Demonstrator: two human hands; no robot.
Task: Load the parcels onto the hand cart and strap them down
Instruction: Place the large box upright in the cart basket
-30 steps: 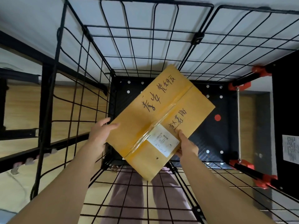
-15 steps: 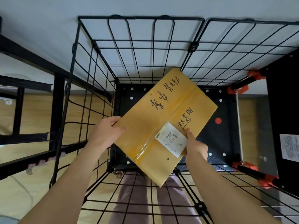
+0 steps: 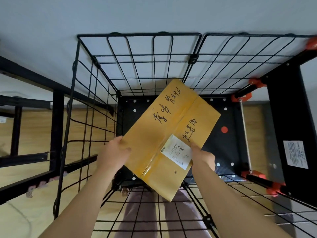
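**Parcel held over wire-walled hand cart**

Item 1. Parcel [image 3: 171, 136]: flat yellow-brown cardboard box, sealed along its centre seam with clear tape. Black handwritten characters on both flaps. White printed label [image 3: 176, 151] stuck across the seam toward the near end. The box is turned diagonally, one corner toward 1 o'clock and the opposite corner toward 6 o'clock. It sits inside the cart's wire walls, above the deck; whether it touches the deck cannot be told.

Item 2. Left hand [image 3: 112, 154]: at 9 o'clock of the parcel, on its near-left edge. Thumb lies on the top face, the other fingers wrap under the edge, out of sight; a pinching grip on the box.

Item 3. Right hand [image 3: 203, 155]: at 4 o'clock of the parcel, against its near-right edge, just beside the label. One finger extends along the top face by the edge; the remaining fingers are hidden beneath the box, so their spread cannot be told.

Item 4. Hand cart [image 3: 223, 117]: black deck with pale round dots and one red dot [image 3: 224, 129] at 3 o'clock of the parcel. Black wire-grid panels [image 3: 154, 66] stand at 9, 12 and 6 o'clock of the deck. Red-orange fittings [image 3: 241, 97] and a thin metal rod [image 3: 245, 134] mark the 3 o'clock side.

Item 5. Black metal rack frame [image 3: 56, 126]: at 9 o'clock, outside the cart, over a wood-toned floor.
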